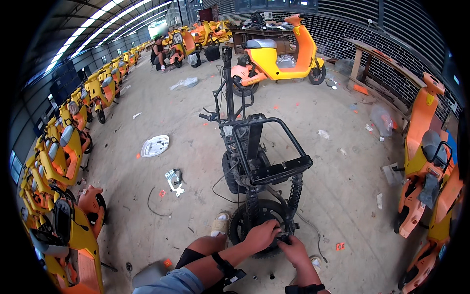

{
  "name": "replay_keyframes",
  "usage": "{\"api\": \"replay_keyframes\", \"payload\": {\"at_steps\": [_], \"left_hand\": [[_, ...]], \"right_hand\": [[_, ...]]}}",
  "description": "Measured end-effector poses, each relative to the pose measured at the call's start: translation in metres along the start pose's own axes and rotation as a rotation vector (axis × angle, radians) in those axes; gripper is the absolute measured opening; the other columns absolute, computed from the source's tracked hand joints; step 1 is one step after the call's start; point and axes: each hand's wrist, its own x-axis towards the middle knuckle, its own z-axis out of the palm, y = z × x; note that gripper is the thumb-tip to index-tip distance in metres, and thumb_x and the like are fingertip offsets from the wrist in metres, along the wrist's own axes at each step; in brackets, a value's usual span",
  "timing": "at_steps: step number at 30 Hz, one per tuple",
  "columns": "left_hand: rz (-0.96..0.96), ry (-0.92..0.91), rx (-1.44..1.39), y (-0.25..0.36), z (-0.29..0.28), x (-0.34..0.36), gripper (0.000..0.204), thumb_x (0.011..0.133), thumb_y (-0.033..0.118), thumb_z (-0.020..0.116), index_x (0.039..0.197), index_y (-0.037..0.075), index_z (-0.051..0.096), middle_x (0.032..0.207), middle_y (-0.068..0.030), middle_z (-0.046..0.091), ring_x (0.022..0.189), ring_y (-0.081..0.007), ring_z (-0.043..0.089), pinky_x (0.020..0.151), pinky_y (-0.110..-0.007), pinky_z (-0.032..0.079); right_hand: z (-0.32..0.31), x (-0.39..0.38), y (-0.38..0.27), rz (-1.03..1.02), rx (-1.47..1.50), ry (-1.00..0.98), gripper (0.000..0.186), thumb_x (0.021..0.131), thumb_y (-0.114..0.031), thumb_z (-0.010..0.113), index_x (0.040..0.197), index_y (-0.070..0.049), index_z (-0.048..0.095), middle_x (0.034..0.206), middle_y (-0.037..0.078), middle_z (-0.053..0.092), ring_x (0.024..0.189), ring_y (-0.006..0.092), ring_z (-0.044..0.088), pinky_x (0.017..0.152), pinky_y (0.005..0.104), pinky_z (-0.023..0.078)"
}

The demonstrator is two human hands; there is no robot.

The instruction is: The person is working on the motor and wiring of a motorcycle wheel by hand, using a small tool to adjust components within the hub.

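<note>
A stripped black scooter frame [262, 174] stands in front of me, its bare rear rack loop on top and a coil-spring shock absorber [294, 192] on each side. Below them is the black rear wheel [238, 221]. My left hand [262, 236] reaches across the wheel near its hub, fingers curled and closed around something small. Close beside it, lower and to the right, my right hand [295, 251] is also closed, thumb and fingers at a small dark part by the wheel. What either hand grips is hidden by the fingers.
On the floor to the left lie a white plastic tray [155, 146] and a metal bracket [174, 182]. Yellow-orange scooters [73, 157] line the left side; others [422, 166] stand at right. One scooter [284, 56] stands ahead. A person [158, 53] sits low farther back.
</note>
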Motion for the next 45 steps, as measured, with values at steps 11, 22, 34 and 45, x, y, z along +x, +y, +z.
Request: {"api": "replay_keyframes", "payload": {"at_steps": [11, 22, 34, 45], "left_hand": [[0.034, 0.019, 0.011, -0.009, 0.009, -0.031, 0.024, 0.100, 0.028, 0.061, 0.113, 0.008, 0.062, 0.101, -0.0165, 0.069, 0.094, -0.0397, 0.067, 0.078, -0.048, 0.054], [0.012, -0.064, -0.061, -0.008, 0.010, -0.035, 0.024, 0.095, 0.028, 0.067, 0.104, 0.006, 0.069, 0.095, -0.0165, 0.072, 0.092, -0.0379, 0.068, 0.080, -0.045, 0.054], [-0.354, -0.421, -0.470, -0.019, -0.007, -0.001, 0.036, 0.090, 0.031, 0.078, 0.109, 0.000, 0.072, 0.092, -0.0087, 0.073, 0.073, -0.0151, 0.065, 0.067, -0.033, 0.053], [-0.412, -0.609, -0.476, -0.028, -0.016, 0.034, 0.048, 0.087, 0.038, 0.081, 0.117, 0.002, 0.071, 0.088, -0.0028, 0.068, 0.073, -0.0104, 0.059, 0.057, -0.027, 0.041]], "right_hand": [[0.015, -0.024, 0.019, 0.061, -0.024, -0.013, 0.041, 0.086, -0.030, 0.074, 0.109, 0.003, 0.069, 0.097, 0.019, 0.074, 0.090, 0.0274, 0.071, 0.080, 0.0382, 0.053], [0.013, -0.037, 0.025, 0.052, -0.039, 0.022, 0.039, 0.086, -0.029, 0.073, 0.106, 0.003, 0.070, 0.092, 0.017, 0.073, 0.084, 0.0254, 0.070, 0.076, 0.0381, 0.052], [-0.002, -0.025, 0.015, -0.016, -0.143, 0.009, 0.033, 0.088, -0.030, 0.072, 0.091, 0.003, 0.070, 0.076, 0.009, 0.069, 0.069, 0.0178, 0.063, 0.064, 0.0341, 0.048], [-0.016, 0.006, -0.002, -0.051, -0.237, -0.022, 0.037, 0.088, -0.035, 0.071, 0.093, 0.001, 0.071, 0.081, 0.016, 0.070, 0.078, 0.0299, 0.067, 0.070, 0.0396, 0.051]]}}
